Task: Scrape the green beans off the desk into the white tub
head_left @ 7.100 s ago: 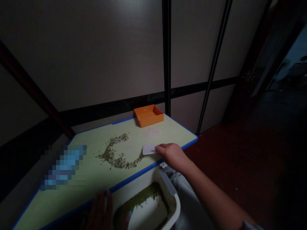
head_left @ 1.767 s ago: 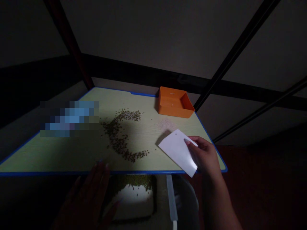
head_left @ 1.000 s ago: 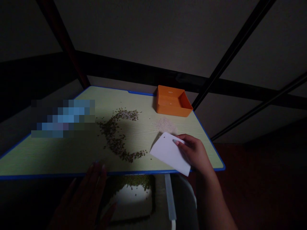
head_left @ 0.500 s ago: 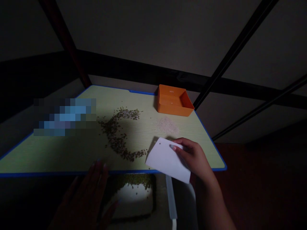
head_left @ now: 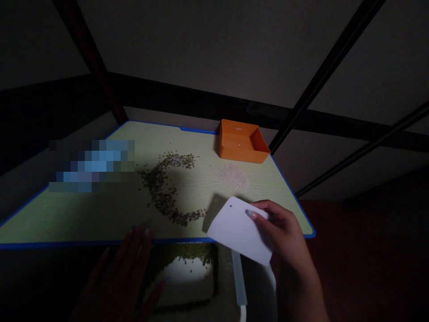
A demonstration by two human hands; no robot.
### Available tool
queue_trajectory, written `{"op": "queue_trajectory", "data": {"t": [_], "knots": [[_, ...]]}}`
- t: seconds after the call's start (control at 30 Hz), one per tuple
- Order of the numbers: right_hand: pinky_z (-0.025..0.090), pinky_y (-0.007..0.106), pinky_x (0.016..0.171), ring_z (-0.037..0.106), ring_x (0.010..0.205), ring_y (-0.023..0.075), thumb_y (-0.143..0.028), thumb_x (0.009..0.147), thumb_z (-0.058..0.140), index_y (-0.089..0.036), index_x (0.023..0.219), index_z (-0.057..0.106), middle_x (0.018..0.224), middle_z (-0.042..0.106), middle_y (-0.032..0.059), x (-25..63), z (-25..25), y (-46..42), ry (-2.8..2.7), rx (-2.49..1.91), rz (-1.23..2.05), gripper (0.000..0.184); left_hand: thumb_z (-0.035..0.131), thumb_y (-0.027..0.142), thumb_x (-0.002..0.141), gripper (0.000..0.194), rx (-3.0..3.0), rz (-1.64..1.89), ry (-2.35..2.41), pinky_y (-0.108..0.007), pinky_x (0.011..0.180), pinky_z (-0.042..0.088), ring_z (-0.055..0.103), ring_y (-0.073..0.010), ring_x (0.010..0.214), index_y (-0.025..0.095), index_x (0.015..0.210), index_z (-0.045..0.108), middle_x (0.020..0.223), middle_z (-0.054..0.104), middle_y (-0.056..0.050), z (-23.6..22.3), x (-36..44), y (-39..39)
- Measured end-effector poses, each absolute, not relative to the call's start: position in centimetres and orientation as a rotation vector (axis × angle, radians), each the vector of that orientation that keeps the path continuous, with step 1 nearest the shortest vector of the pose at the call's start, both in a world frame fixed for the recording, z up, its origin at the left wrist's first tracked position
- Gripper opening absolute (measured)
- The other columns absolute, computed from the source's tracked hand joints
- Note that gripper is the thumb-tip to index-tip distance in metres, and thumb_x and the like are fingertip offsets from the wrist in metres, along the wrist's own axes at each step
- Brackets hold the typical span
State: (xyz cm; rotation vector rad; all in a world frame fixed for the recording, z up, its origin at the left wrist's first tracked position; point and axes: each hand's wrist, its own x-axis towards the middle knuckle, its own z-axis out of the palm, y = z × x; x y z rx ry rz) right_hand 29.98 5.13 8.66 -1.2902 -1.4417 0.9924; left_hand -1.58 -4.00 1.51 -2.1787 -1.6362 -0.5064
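My right hand [head_left: 284, 228] pinches a white plastic dough scraper [head_left: 239, 230] between thumb and fingers, tilted above the table's front edge. One small dark speck shows near a corner of the scraper. My left hand [head_left: 122, 268] lies in shadow at the front edge, fingers stretched out and holding nothing. Right of it, below table height, sits a container with green beans [head_left: 191, 251] gathered at its far side and a pale bare bottom. On the table, dark small beans or seeds [head_left: 164, 197] are spread in a curve. A patch of pale grains [head_left: 233, 175] lies to their right.
An orange open box [head_left: 244, 142] stands at the table's back right corner. The light table [head_left: 110, 214] has a blue rim. A blurred-out blue patch [head_left: 97, 161] covers something at left. A pale bar [head_left: 239, 277] rises under the front edge. Dark wall panels stand behind.
My right hand has drawn the scraper slightly right and toward me, away from the dark beans. My left hand stays in place, and the piles look the same.
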Motion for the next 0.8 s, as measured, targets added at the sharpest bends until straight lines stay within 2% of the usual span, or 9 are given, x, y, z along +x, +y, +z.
{"op": "queue_trajectory", "data": {"t": [0.13, 0.27, 0.4, 0.47, 0.53, 0.6, 0.67, 0.77, 0.8], "knots": [[0.041, 0.021, 0.046, 0.056, 0.057, 0.0123, -0.035, 0.084, 0.068, -0.023, 0.081, 0.066, 0.069, 0.064, -0.0007, 30.5, 9.0, 2.7, -1.348, -1.413, 0.698, 0.012, 0.047, 0.046, 0.082, 0.079, -2.192, -0.482, -1.561, -0.041, 0.122, 0.009, 0.015, -0.0231, 0.149, 0.008, 0.148, 0.023, 0.16, 0.02, -0.014, 1.6, -1.6, -3.8], [0.055, 0.026, 0.064, 0.069, 0.074, 0.0168, -0.023, 0.089, 0.062, -0.026, 0.089, 0.068, 0.083, 0.074, 0.0019, 30.1, 9.4, 0.3, -1.682, -1.34, 0.367, 0.006, 0.044, 0.045, 0.084, 0.077, -2.184, -0.463, -1.573, -0.043, 0.122, 0.009, 0.014, -0.0241, 0.15, 0.006, 0.147, 0.025, 0.16, 0.021, -0.017, 1.5, -1.8, -3.9], [0.061, 0.032, 0.081, 0.074, 0.091, 0.0205, -0.013, 0.087, 0.057, -0.03, 0.114, 0.067, 0.104, 0.077, 0.0031, 29.7, 10.0, -0.8, -2.051, -1.062, 0.145, 0.033, 0.048, 0.051, 0.081, 0.081, -2.172, -0.511, -1.607, -0.04, 0.12, 0.016, 0.028, -0.0239, 0.145, 0.014, 0.148, 0.024, 0.156, 0.031, -0.012, 1.3, -1.9, -4.0], [0.063, 0.036, 0.082, 0.074, 0.093, 0.0229, -0.013, 0.088, 0.055, -0.03, 0.126, 0.063, 0.108, 0.076, 0.0049, 29.5, 10.2, -0.8, -2.137, -0.963, 0.063, 0.043, 0.047, 0.05, 0.081, 0.082, -2.159, -0.503, -1.661, -0.048, 0.118, 0.022, 0.032, -0.029, 0.143, 0.013, 0.149, 0.021, 0.156, 0.031, -0.015, 1.2, -2.0, -3.9], [0.064, 0.038, 0.079, 0.075, 0.091, 0.0238, -0.012, 0.089, 0.053, -0.029, 0.135, 0.057, 0.106, 0.076, 0.0059, 29.2, 10.4, -0.6, -2.168, -0.892, -0.012, 0.049, 0.049, 0.048, 0.08, 0.083, -2.18, -0.462, -1.605, -0.048, 0.118, 0.019, 0.029, -0.0303, 0.144, 0.011, 0.149, 0.021, 0.157, 0.027, -0.017, 1.1, -2.1, -3.9], [0.065, 0.035, 0.078, 0.076, 0.088, 0.0226, -0.012, 0.091, 0.05, -0.026, 0.134, 0.059, 0.1, 0.077, 0.0061, 28.6, 10.5, -0.4, -2.174, -0.827, -0.054, 0.045, 0.053, 0.048, 0.077, 0.085, -2.199, -0.533, -1.575, -0.043, 0.12, 0.017, 0.032, -0.0282, 0.143, 0.013, 0.149, 0.023, 0.156, 0.029, -0.015, 1.1, -2.2, -3.8], [0.064, 0.031, 0.08, 0.076, 0.087, 0.0209, -0.012, 0.094, 0.047, -0.023, 0.124, 0.065, 0.097, 0.078, 0.0061, 27.7, 10.5, -0.2, -2.173, -0.816, -0.055, 0.037, 0.055, 0.052, 0.076, 0.086, -2.199, -0.632, -1.592, -0.038, 0.12, 0.016, 0.038, -0.027, 0.14, 0.018, 0.149, 0.025, 0.155, 0.032, -0.011, 1.2, -2.2, -3.7], [0.063, 0.03, 0.081, 0.076, 0.085, 0.019, -0.012, 0.095, 0.047, -0.022, 0.113, 0.069, 0.095, 0.078, 0.0048, 26.4, 10.0, 0.1, -2.137, -0.831, -0.045, 0.031, 0.054, 0.057, 0.076, 0.085, -2.197, -0.71, -1.646, -0.041, 0.119, 0.021, 0.049, -0.0288, 0.131, 0.027, 0.149, 0.023, 0.15, 0.041, -0.008, 1.3, -1.9, -3.7], [0.063, 0.03, 0.081, 0.076, 0.084, 0.0186, -0.012, 0.095, 0.048, -0.022, 0.114, 0.068, 0.094, 0.078, 0.0044, 26.0, 9.7, 0.1, -2.109, -0.844, -0.031, 0.03, 0.053, 0.058, 0.075, 0.086, -2.171, -0.723, -1.716, -0.048, 0.116, 0.026, 0.05, -0.031, 0.13, 0.03, 0.149, 0.021, 0.15, 0.042, -0.009, 1.3, -1.7, -3.6]]}}
